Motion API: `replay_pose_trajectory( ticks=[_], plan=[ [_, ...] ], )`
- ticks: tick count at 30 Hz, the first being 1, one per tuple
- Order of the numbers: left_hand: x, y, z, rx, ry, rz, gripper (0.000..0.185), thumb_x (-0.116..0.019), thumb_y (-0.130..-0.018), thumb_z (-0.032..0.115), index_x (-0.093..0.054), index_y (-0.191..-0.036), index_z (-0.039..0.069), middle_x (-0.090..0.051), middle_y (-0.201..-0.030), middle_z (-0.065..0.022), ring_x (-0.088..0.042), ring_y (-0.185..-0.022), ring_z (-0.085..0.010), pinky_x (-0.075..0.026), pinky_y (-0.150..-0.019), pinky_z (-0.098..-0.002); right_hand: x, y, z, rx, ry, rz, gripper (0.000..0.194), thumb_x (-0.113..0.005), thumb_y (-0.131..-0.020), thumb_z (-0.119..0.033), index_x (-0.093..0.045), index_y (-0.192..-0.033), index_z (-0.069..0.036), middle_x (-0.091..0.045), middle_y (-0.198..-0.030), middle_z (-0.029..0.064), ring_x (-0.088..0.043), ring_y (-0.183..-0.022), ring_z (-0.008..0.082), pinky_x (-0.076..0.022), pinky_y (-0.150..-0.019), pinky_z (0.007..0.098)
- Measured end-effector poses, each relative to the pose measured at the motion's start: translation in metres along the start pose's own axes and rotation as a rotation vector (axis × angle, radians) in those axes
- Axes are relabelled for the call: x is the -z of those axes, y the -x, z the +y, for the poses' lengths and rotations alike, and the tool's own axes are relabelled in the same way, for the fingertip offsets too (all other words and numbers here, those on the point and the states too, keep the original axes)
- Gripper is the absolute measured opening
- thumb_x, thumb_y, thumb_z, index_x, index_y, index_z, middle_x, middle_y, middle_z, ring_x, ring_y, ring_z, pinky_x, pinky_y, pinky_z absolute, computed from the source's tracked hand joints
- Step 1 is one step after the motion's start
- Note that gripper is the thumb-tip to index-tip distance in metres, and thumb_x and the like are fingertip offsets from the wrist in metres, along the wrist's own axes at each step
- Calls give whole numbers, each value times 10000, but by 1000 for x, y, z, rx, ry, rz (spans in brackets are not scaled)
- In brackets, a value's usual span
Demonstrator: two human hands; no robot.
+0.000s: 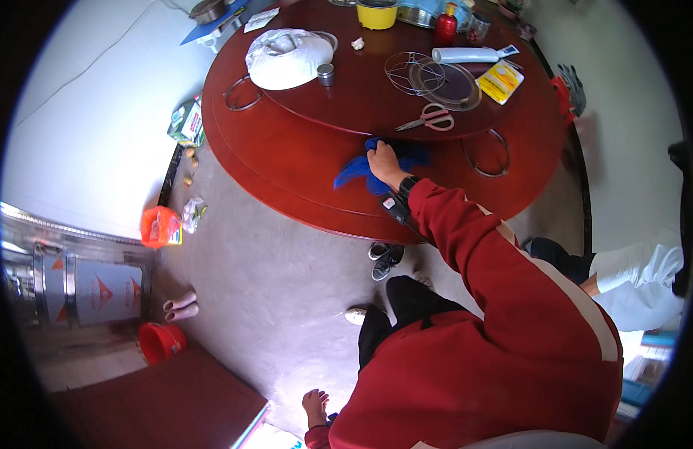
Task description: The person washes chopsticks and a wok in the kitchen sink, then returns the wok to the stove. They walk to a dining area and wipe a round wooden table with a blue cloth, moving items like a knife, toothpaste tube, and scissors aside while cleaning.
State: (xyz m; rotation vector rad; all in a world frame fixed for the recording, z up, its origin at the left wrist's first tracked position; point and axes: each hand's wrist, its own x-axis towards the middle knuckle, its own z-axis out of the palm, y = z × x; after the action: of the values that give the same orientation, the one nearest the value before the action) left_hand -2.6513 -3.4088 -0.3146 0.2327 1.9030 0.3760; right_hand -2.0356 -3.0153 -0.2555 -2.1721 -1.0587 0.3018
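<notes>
My right hand [384,161] is shut on a blue cloth [355,169], pressing it to the lower ring of a round red-brown wooden table [301,151]. Part of the cloth reaches beneath the rim of the raised turntable [346,106]. On that turntable, just beyond the hand, lie scissors [430,118] with pink handles. A black device [395,207] is strapped at my right wrist. Down at my side hangs my left hand [315,404], its fingers loosely curled and nothing visible in them.
The turntable bears a white cloth bundle [290,59], a metal-lidded jar [325,74], wire racks [415,74], a yellow packet [500,82], a red bottle [445,25] and a yellow tub [376,14]. Shoes [385,261] stand below the table edge. A person in a white sleeve [638,269] is at right.
</notes>
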Motion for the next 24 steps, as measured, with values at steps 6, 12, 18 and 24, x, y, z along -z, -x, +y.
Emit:
replay_pose_trajectory(
  ticks=[6, 12, 18, 24],
  plan=[
    [29, -64, 87, -99, -36, -180, 216, -545, -878, 135, -532, -1054, 10, -635, -864, -136, -634, -642, -219, -507, -502, -306, 31, 24, 42, -336, -155, 147, 380, -449, -876, -279, -566, -1025, 50, -597, -1040, 308, -551, -1006, 473, -428, -888, 507],
    [-33, -90, 232, -254, -280, -315, 228, -562, -897, 161, -518, -1085, 40, -625, -878, -130, -633, -688, -229, -526, -580, -337, 100, 10, 144, -501, -76, 434, 445, -491, -837, -327, -565, -1082, 37, -589, -1073, 307, -541, -1040, 460, -422, -881, 483],
    [-98, -99, 374, -331, -426, -373, 240, -571, -909, 181, -509, -1101, 50, -626, -897, -127, -632, -714, -231, -541, -647, -363, 139, -43, 185, -486, -228, 603, 461, -485, -885, -295, -527, -1197, 42, -592, -1099, 311, -567, -1031, 464, -456, -867, 471],
    [-162, -117, 477, -320, -465, -391, 222, -567, -914, 175, -499, -1090, 60, -613, -867, -119, -607, -672, -210, -513, -604, -333, 124, -76, 197, -711, -172, 639, 367, -520, -874, -261, -582, -1132, -8, -615, -1075, 271, -584, -993, 454, -466, -851, 482]
  ],
)
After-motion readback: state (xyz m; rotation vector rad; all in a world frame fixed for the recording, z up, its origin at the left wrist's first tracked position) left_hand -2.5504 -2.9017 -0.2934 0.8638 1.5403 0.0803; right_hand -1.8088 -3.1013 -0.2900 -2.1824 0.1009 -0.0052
